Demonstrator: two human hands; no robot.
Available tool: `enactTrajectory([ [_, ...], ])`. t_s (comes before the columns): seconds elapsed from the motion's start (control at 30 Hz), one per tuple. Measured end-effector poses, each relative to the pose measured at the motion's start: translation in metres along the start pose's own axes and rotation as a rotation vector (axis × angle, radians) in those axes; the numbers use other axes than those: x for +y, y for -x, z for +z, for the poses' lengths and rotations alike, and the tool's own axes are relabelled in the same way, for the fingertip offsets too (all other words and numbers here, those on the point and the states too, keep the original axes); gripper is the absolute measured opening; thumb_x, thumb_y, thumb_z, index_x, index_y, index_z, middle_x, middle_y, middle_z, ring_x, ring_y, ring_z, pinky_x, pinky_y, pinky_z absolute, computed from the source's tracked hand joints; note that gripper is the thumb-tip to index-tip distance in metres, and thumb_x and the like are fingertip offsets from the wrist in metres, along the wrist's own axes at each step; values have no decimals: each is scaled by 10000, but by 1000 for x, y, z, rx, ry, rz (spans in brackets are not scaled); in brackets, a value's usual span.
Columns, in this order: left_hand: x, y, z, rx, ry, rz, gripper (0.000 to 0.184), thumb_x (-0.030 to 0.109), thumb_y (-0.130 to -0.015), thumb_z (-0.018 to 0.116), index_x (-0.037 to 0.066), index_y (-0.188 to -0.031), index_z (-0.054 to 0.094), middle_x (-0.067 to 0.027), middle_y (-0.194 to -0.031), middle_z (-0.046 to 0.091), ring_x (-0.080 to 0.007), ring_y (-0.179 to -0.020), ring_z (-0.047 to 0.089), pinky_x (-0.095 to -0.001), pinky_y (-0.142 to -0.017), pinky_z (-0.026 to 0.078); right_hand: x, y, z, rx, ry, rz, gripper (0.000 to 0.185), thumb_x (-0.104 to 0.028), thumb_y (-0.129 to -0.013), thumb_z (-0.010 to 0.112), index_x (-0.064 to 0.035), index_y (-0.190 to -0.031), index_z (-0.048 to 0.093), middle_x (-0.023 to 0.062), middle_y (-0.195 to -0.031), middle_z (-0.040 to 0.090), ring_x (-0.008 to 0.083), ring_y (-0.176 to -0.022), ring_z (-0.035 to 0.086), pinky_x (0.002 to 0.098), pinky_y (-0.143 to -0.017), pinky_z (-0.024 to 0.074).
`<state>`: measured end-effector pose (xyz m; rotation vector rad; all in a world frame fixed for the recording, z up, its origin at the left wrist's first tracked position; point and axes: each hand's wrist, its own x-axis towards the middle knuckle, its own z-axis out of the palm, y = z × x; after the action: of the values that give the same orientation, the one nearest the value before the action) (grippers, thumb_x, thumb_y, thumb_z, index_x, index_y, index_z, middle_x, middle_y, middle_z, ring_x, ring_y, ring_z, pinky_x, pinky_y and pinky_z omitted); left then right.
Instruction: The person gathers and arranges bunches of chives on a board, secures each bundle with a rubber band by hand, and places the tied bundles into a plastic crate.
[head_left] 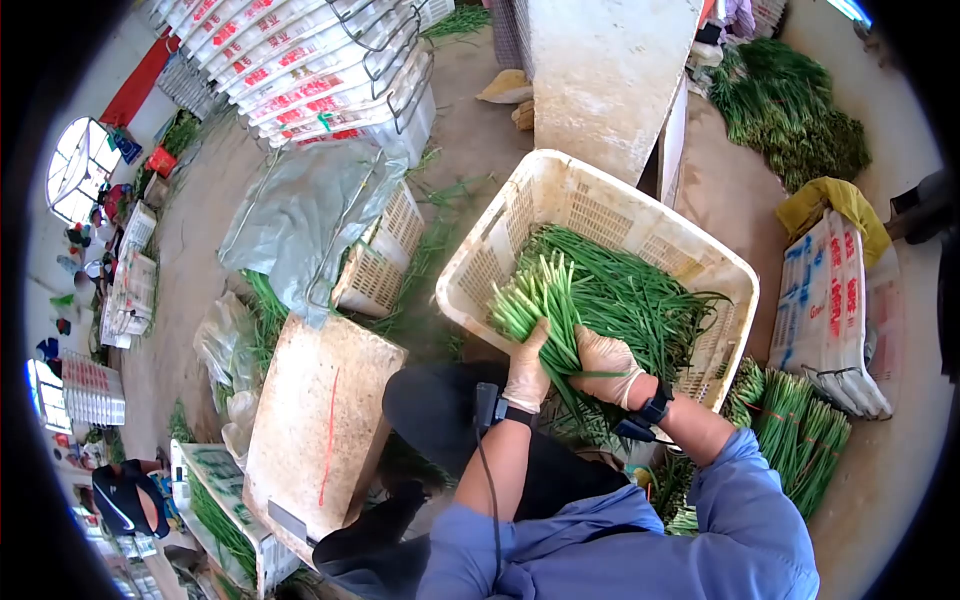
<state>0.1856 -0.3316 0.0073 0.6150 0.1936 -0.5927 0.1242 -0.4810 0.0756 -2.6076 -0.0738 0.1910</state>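
Observation:
A bunch of long green chive-like stalks [538, 296] with pale cut ends is held over a cream plastic crate [735, 285]. My left hand [528, 368], in a thin pale glove, is wrapped around the bunch from the left, thumb on top. My gloved right hand [606, 368] is closed on the leafy lower part from the right, and some green leaves stick out by its fingers. More loose green stalks [640, 290] lie in the crate below and beyond my hands. The tips of several fingers are hidden by the stalks.
Left of my knee stands a stained white box [320, 410]. Behind it, a grey plastic sheet [300, 215] covers another crate [392, 245]. Tall stacked white crates [310, 70] rise at the back. Tied bundles [795, 425] lie right; a greens heap [790, 105] sits far right.

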Motion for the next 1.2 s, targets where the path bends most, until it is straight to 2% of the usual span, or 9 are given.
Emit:
enactTrajectory([
  [0.2,1,3,-15,-174,-45,-60,745,354,-901,847,4,-1470,518,-121,-1404,623,-296,-1296,594,-466,-1175,434,-7,-4,10,130,436,-104,510,-142,-836,663,117,-1259,548,171,-865,675,318,-727,716,426,-647,561],
  [0.33,0,-1,-28,-230,-1,-126,797,307,-877,856,-29,-1500,490,-136,-1421,618,-297,-1317,587,-458,-1196,414,-9,-3,1,78,386,-127,571,-151,-813,684,144,-1283,551,150,-846,669,295,-674,687,399,-614,546],
  [0.6,27,17,-6,-299,131,-156,723,215,-874,827,-26,-1491,536,-133,-1429,655,-303,-1303,621,-431,-1175,440,-25,-7,21,257,570,-178,373,-104,-893,597,123,-1188,593,118,-736,652,270,-586,662,387,-546,523],
  [0.7,23,16,-10,-315,5,10,746,170,-888,773,-47,-1534,472,-201,-1479,603,-323,-1347,581,-435,-1203,412,-24,-10,17,220,436,-172,370,-94,-890,591,118,-1195,585,118,-728,650,288,-598,675,399,-564,540],
  [0.83,15,8,-24,-193,-66,-10,581,155,-894,765,-59,-1405,588,-164,-1322,683,-316,-1264,629,-438,-1149,464,-32,-6,11,133,414,-181,589,-116,-833,641,158,-1341,524,186,-868,682,314,-697,712,404,-605,559],
  [1.0,14,0,-34,-74,11,24,491,145,-914,702,-78,-1345,629,-173,-1235,712,-333,-1146,678,-437,-1080,522,-52,3,-38,-84,285,-187,1078,-521,-795,844,182,-1489,413,218,-937,696,357,-815,729,418,-719,584],
  [1.1,26,6,-23,-28,-20,9,472,135,-911,669,-78,-1332,643,-172,-1209,725,-324,-1121,686,-434,-1070,526,-36,8,-56,-96,49,-228,1051,-528,-786,851,83,-1530,431,227,-972,723,387,-881,737,440,-761,588],
  [1.13,30,11,-14,-11,-11,-12,489,167,-878,680,-76,-1303,663,-170,-1174,740,-322,-1074,704,-435,-1035,548,-34,4,-72,-182,-16,-133,929,-558,-804,840,-16,-1493,533,227,-1025,749,416,-936,734,440,-801,591],
  [1.2,31,11,-14,-24,30,-33,461,138,-849,703,-52,-1268,679,-151,-1166,746,-300,-1039,715,-421,-995,565,5,-11,-72,-182,-567,-96,597,-454,-903,813,-19,-1295,697,173,-1030,779,322,-903,753,392,-818,594],
])
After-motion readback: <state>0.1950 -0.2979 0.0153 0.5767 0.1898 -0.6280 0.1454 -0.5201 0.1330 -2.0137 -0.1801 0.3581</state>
